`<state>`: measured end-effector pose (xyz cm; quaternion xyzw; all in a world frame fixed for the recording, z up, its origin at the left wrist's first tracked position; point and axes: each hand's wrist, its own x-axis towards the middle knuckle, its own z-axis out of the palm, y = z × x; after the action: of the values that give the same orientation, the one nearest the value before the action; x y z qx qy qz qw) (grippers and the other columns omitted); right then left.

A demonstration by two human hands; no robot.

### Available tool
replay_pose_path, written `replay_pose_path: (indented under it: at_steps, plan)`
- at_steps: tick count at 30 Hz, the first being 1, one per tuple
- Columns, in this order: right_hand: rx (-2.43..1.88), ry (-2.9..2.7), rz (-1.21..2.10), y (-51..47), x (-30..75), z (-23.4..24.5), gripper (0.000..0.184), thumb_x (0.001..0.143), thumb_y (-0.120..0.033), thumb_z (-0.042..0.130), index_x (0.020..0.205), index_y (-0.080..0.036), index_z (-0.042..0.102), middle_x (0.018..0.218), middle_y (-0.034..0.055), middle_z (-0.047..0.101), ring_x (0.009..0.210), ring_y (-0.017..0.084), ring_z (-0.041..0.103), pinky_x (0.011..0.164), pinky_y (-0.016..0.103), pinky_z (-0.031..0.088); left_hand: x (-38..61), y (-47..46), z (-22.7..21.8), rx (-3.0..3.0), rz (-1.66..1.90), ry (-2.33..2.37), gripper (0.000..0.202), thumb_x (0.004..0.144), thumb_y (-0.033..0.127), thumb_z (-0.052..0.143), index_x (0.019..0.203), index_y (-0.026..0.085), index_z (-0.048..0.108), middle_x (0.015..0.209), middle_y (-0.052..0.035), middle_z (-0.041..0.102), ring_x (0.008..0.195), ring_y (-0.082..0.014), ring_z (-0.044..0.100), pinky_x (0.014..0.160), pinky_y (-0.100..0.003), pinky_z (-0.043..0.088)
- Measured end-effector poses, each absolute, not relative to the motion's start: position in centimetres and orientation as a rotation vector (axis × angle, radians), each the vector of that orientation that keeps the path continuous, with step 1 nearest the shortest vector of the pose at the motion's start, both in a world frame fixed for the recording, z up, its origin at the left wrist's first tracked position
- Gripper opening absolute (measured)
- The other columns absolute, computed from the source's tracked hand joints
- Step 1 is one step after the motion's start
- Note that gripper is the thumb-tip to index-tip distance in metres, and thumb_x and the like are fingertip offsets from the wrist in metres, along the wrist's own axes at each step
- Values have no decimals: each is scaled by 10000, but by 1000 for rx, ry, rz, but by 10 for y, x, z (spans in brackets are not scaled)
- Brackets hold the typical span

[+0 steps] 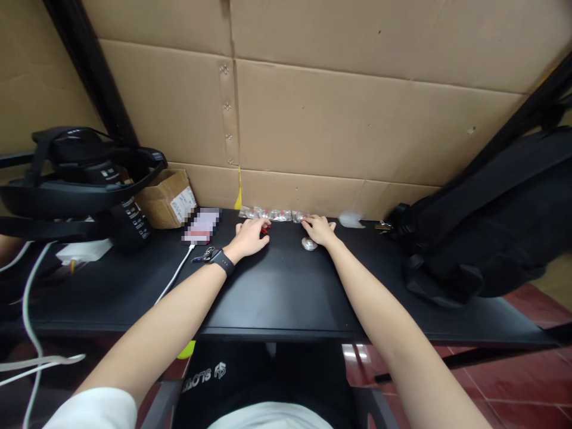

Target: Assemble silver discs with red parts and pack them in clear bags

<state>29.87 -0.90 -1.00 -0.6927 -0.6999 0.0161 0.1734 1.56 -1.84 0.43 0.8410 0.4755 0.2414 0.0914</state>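
My left hand (251, 237), with a dark watch on its wrist, rests on the black table with its fingers curled. A small red thing (265, 229) shows at its fingertips; its kind is mostly hidden. My right hand (319, 230) is bent over the right end of a row of small clear packets (280, 215), its fingertips at the last packet (298, 217). Some of the packets show red bits inside. Just below the right fingers lies a round, shiny, clear-and-silver thing (308, 243), too small to name.
On the left are a phone (202, 226) with a white cable, a cardboard box (165, 199) and a black headset (80, 185). A cloudy plastic piece (351, 219) and a black bag (487, 208) are on the right. Cardboard (313, 119) walls the back of the black table (286, 298).
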Motion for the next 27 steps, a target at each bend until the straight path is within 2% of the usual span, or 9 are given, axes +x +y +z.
replay_pose_path:
  at_steps: [5, 8, 11, 17, 21, 27]
  plan:
    - [-1909, -2021, 44, -8, 295, -8, 445, 1051, -515, 388, 1327, -350, 697, 1485, 87, 585, 1296, 365, 502, 1007, 630, 410, 17, -18, 4, 2532, 702, 1405, 353, 845, 297, 613, 1196, 279, 639, 1232, -64, 716, 1225, -313, 583, 981, -461, 396]
    - [-1947, -1994, 9, -13, 305, -3, 376, 1016, -434, 480, 1294, -319, 704, 1429, 117, 609, 1294, 366, 509, 1009, 636, 418, 15, -17, 5, 2556, 699, 1423, 349, 851, 300, 602, 1198, 279, 643, 1261, -68, 709, 1235, -320, 575, 974, -462, 397]
    - [-2132, -1888, -31, -23, 327, 3, 380, 962, -386, 559, 1299, -273, 695, 1447, 153, 578, 1340, 395, 480, 1049, 671, 379, 11, -15, 8, 2568, 705, 1475, 354, 868, 311, 584, 1216, 274, 637, 1323, -79, 691, 1267, -333, 557, 976, -476, 394]
    - [-2515, -1657, 106, -45, 379, 9, 442, 941, -464, 595, 1289, -209, 696, 1533, 186, 503, 1451, 475, 358, 1091, 727, 295, 5, -15, 16, 2535, 702, 1579, 368, 873, 335, 592, 1233, 281, 641, 1381, -82, 665, 1313, -347, 517, 1004, -492, 385]
    - [-2581, -1612, 156, -49, 389, 15, 444, 952, -444, 577, 1312, -206, 682, 1487, 198, 557, 1444, 466, 392, 1091, 734, 286, 4, -16, 20, 2516, 706, 1594, 366, 871, 331, 598, 1231, 283, 643, 1392, -68, 659, 1321, -338, 515, 1010, -489, 387]
    - [-2526, -1624, 61, -55, 380, 32, 464, 965, -463, 561, 1329, -197, 673, 1441, 201, 598, 1405, 449, 439, 1104, 698, 291, 4, -17, 21, 2517, 718, 1588, 324, 871, 335, 613, 1188, 285, 650, 1367, -58, 667, 1295, -332, 528, 998, -479, 386]
